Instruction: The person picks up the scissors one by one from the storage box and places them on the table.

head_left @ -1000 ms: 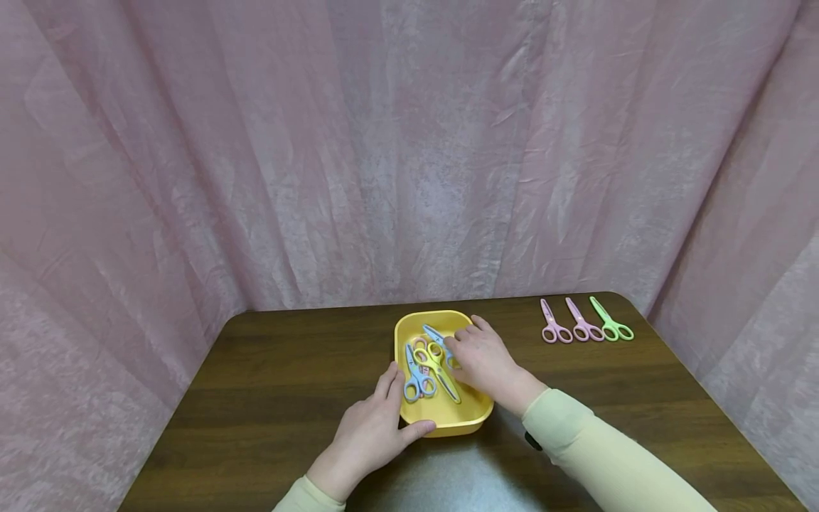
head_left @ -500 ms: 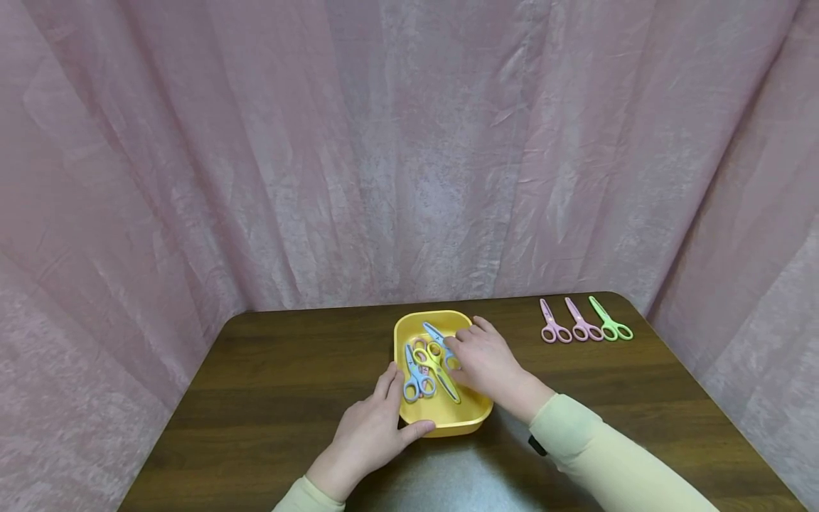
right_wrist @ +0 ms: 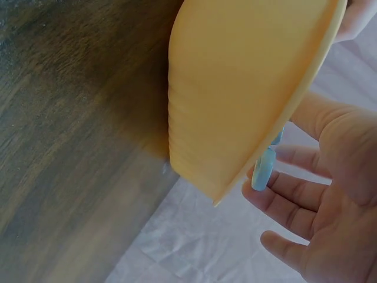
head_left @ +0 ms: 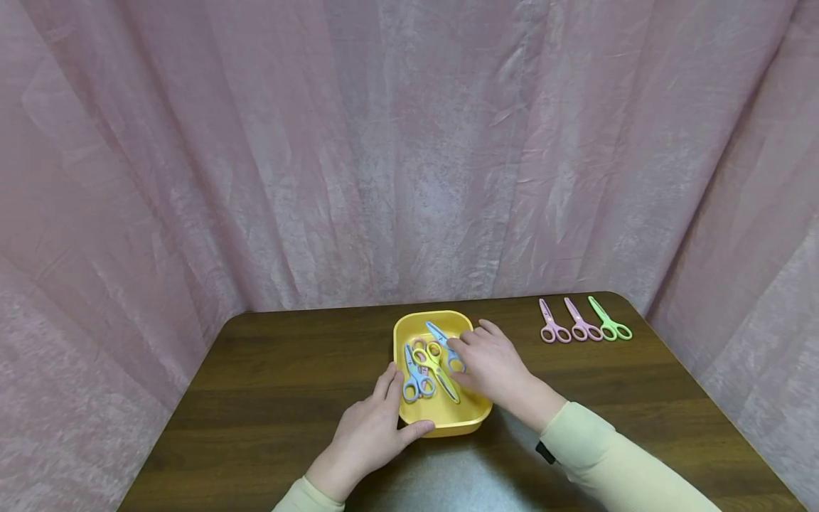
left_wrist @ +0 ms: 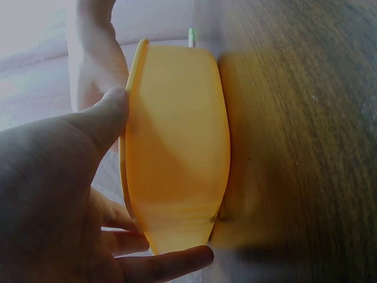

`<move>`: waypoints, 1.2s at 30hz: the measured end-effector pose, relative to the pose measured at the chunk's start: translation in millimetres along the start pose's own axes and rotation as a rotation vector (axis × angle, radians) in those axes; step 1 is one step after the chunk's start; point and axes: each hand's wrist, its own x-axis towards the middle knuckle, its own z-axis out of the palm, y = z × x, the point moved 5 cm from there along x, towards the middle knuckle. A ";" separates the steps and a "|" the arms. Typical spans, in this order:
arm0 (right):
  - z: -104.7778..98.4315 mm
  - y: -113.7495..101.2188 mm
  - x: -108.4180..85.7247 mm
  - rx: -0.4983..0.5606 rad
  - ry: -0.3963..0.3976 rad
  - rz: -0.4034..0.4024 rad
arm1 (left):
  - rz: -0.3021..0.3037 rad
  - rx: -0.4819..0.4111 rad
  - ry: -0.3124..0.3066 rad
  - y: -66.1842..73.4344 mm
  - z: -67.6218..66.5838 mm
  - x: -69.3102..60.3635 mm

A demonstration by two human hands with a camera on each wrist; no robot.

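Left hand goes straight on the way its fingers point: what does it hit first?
Likely the yellow tray: the left hand sits right at its near-left corner, though exact fingertip contact is unclear.

No legible text, brand, number or sign in head view or either wrist view. Small dark marks on blades of lower blue scissors (head_left: 417,375) and upper blue scissors (head_left: 438,333) in tray (head_left: 441,412): too tiny to read, lettering or pattern cannot be told. Faint marks likewise on blade of leftmost pink scissors (head_left: 549,320) on table (head_left: 307,370): too small to make out.
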 end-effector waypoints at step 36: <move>-23.7 16.8 -31.3 0.042 0.076 0.021 | 0.011 -0.012 0.011 0.3 -0.9 -0.9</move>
